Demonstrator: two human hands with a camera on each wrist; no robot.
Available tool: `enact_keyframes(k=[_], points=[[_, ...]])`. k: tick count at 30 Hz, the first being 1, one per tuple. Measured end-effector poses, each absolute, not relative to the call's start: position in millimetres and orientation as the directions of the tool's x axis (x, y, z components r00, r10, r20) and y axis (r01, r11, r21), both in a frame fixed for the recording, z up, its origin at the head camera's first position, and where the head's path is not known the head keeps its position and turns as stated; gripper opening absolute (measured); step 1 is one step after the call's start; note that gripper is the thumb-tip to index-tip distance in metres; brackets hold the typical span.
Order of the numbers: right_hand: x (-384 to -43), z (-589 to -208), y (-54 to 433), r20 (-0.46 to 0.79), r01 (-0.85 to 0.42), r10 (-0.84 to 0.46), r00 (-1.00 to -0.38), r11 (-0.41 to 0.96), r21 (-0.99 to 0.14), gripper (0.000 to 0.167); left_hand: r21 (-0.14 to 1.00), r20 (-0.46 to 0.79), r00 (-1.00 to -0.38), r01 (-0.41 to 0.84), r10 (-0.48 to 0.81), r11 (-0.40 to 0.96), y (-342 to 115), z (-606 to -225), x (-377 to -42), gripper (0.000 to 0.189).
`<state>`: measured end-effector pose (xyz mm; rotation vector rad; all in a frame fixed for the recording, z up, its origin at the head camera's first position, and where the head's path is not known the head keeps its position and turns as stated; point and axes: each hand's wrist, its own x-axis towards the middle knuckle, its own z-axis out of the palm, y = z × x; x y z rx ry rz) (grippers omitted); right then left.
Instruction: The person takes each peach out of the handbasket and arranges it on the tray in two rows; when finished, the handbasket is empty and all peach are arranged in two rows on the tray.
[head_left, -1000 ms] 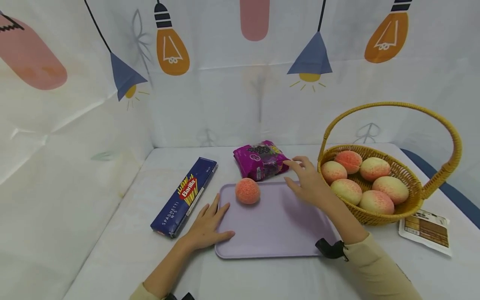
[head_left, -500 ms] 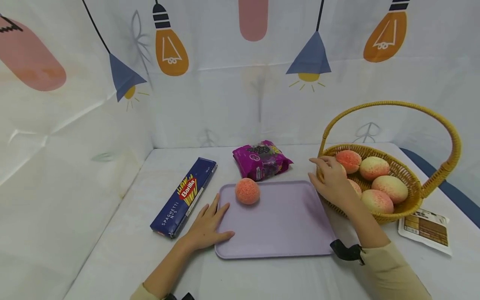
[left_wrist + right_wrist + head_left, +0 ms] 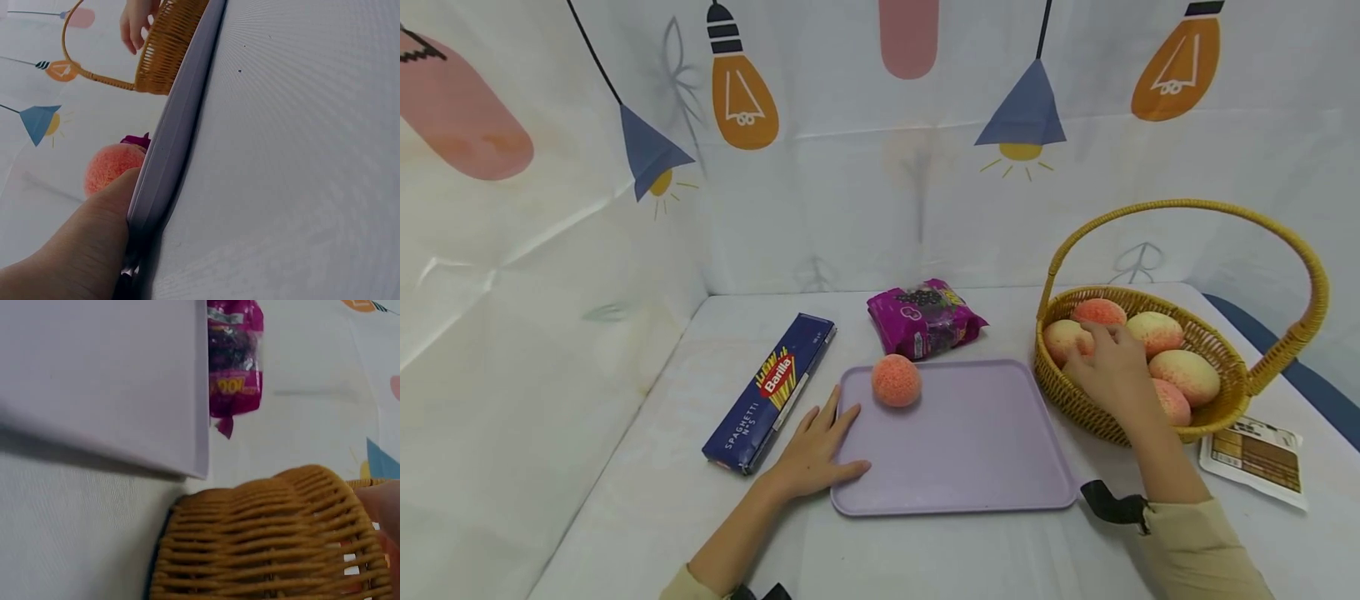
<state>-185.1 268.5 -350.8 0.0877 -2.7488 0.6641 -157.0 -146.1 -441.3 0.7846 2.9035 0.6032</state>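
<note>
My left hand (image 3: 812,454) rests with spread fingers on the left edge of the lilac tray (image 3: 970,450). In the left wrist view, its thumb (image 3: 100,231) lies at the tray's rim. A round, rough coral ball (image 3: 896,381), perhaps a toy peach, sits at the tray's back left corner. My right hand (image 3: 1112,367) is over the left side of the yellow wicker basket (image 3: 1075,408), among several speckled toy peaches. Its fingertips are close to a pale peach (image 3: 1066,340) and a red peach (image 3: 1099,312). The hand hides part of the fruit; contact is unclear.
A blue Barilla spaghetti box (image 3: 769,393) lies left of the tray. Behind the tray is a purple snack bag (image 3: 925,318). A brown and white packet (image 3: 1255,460) lies by the basket's front right. The basket's tall handle (image 3: 1187,204) arches above the fruit.
My right hand has moved right, from beside the purple bag above the tray to over the basket's fruit. My left hand and the coral ball have stayed put.
</note>
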Motion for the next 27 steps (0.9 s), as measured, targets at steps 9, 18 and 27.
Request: enact_keyframes(k=[9,18,27], points=[[-184.1,-350.7,286.7,0.148,-0.072,-0.011,-0.989,0.909,-0.411,0.05,0.397,0.02,-0.871,0.458,0.491,0.796,-144.9,-440.8,-157.9,0.088],[-186.3,-353.3,281.7,0.032,-0.082,-0.076,-0.997,0.945,-0.315,0.054,0.37,0.032,-0.869,0.468,0.493,0.802,-147.6,-440.4,-159.0,0.088],[-180.4,-347.2,283.2,-0.07,-0.066,-0.087,-0.994,0.964,-0.258,0.069,0.401,0.011,-0.867,0.46,0.498,0.792,-147.1,-441.1,-159.6,0.089]])
